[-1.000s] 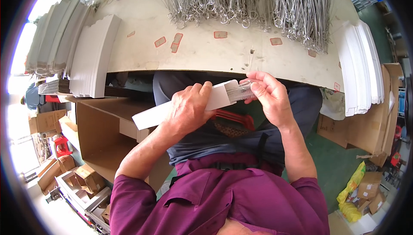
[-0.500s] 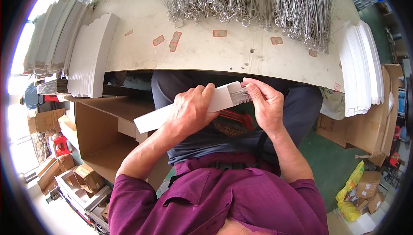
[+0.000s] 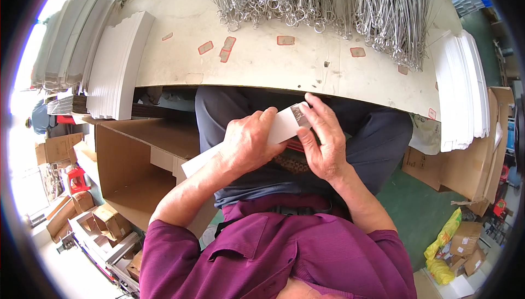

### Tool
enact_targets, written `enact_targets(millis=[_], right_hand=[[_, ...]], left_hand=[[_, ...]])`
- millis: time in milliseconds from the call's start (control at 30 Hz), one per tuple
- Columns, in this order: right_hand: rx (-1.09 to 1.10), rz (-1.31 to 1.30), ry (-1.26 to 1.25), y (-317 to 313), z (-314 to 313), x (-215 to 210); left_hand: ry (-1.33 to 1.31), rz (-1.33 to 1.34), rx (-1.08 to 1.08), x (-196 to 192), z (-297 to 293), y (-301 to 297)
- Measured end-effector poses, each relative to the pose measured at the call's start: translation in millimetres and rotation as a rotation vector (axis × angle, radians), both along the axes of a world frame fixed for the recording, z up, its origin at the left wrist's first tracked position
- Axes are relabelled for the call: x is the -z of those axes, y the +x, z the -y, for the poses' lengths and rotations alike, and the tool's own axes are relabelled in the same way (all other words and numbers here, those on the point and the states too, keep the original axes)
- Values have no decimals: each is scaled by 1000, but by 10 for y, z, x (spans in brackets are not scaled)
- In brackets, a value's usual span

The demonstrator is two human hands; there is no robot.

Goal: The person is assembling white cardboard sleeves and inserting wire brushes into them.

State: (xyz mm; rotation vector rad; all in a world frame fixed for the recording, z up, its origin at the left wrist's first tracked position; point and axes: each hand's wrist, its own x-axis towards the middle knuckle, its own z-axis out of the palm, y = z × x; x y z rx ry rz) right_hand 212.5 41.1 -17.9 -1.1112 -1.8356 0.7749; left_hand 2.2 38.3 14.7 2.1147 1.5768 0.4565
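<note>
1. While we sit at the pale worktable (image 3: 262,69), our left hand (image 3: 249,146) wraps round a long white cardboard sleeve (image 3: 281,126) over our lap, steadying it.
2. Our right hand (image 3: 322,143) pinches its far end, fingers closed on the opening.
3. Shiny metal forceps (image 3: 328,3) lie heaped far across the table; flat white sleeves (image 3: 117,66) are stacked left, within reach.

Metal tools (image 3: 328,1) lie across the table's (image 3: 262,64) far side, card stacks (image 3: 117,64) at its left and right ends.

Packing workshop: heaped metal instruments (image 3: 328,1), stacked white sleeves (image 3: 117,66), cartons (image 3: 106,219).
</note>
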Motion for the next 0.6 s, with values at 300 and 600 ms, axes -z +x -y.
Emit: enact_targets(millis=[300, 600], right_hand=[[-223, -434, -719, 222, -50, -86], [-138, -338, -551, 16, 88, -29]], left_hand=[[-100, 63, 5, -29, 44, -7], [-191, 192, 10, -2, 57, 33]])
